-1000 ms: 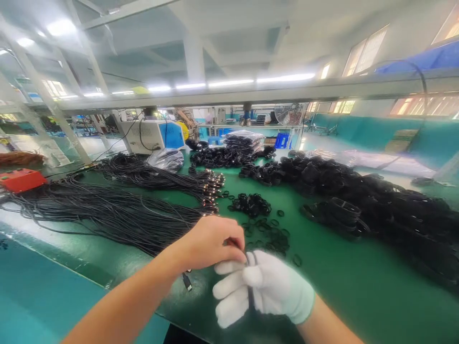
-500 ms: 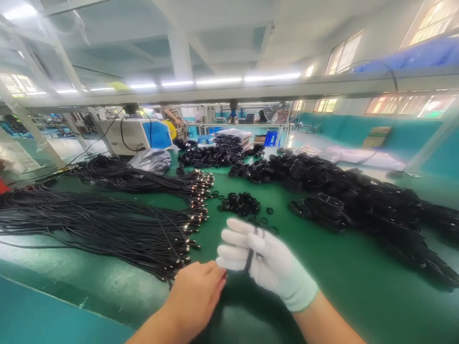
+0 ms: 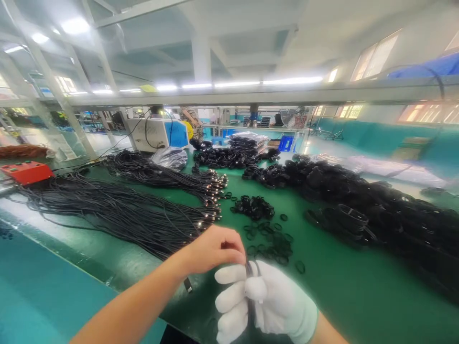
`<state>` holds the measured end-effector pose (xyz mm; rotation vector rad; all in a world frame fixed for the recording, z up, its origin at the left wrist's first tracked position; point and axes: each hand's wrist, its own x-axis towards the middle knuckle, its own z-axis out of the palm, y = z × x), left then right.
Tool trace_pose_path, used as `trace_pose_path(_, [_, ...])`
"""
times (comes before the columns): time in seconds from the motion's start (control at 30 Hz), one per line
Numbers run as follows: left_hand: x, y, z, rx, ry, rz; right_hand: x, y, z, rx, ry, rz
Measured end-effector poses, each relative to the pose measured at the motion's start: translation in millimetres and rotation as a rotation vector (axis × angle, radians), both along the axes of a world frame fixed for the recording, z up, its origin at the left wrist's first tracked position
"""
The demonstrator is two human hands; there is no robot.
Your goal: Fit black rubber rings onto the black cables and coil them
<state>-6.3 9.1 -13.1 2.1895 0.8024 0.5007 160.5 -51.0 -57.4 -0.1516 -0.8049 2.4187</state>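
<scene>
Visibly thin black cable [image 3: 250,286], coiled, in hands.

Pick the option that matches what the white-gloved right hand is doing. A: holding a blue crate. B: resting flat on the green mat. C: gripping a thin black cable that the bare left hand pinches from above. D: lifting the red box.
C: the white-gloved right hand is closed around a thin black cable, and the bare left hand pinches its top end.
</scene>
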Motion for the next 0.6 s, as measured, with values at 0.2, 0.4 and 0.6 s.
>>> trace_pose_path(0.2, [-13.1,7.3,-44.8,0.337,0.230,0.267,13.2,12.1,18.1,0.005,0.058,-0.311])
trace_pose_path(0.4, [1.1,-40.5,-46.1,0.614,0.413,0.241,23.1,23.8,17.8,0.041,-0.044,-0.556])
trace_pose_path(0.6, [12.3,-59.4,-30.6,0.820,0.305,0.218,15.0,19.0,9.9,0.036,-0.244,-0.546])
